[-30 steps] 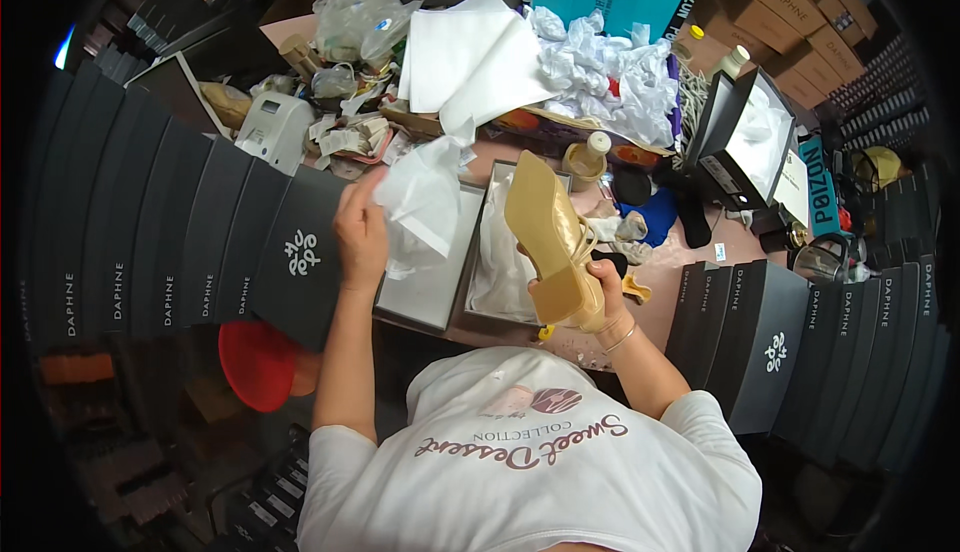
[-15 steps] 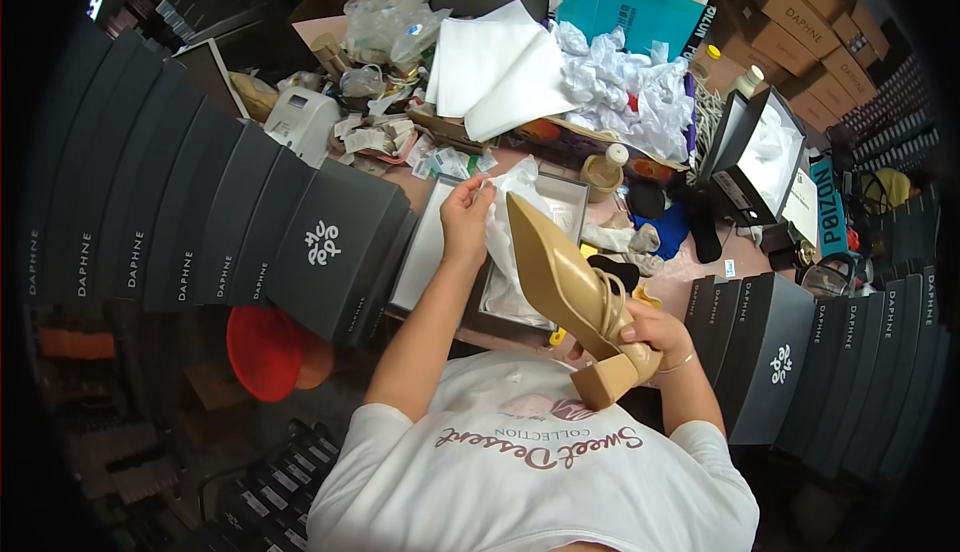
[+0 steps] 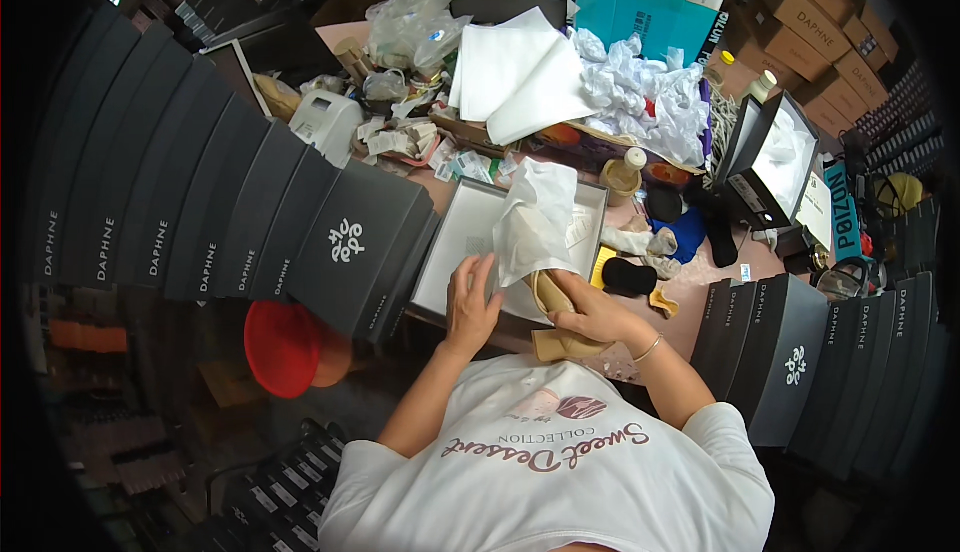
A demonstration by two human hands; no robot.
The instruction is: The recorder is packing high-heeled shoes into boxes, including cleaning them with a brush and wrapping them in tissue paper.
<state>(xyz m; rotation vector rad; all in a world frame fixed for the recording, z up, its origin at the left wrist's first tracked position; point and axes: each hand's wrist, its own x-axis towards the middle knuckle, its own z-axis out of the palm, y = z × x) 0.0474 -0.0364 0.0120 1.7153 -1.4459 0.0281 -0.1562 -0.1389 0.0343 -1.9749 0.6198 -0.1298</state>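
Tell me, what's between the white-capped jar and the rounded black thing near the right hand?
In the head view, a pale, crumpled cloth-like thing lies between the white-capped jar and the rounded black thing.

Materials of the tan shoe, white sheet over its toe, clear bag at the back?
Tan shoe: probably leather or a synthetic lookalike; smooth with a soft sheen, can't tell which. White sheet: likely thin tissue paper, matte; it creases softly and the shoe's colour faintly shows through. Clear bag: most likely thin plastic film, shiny; see-through, with bright crinkle highlights.
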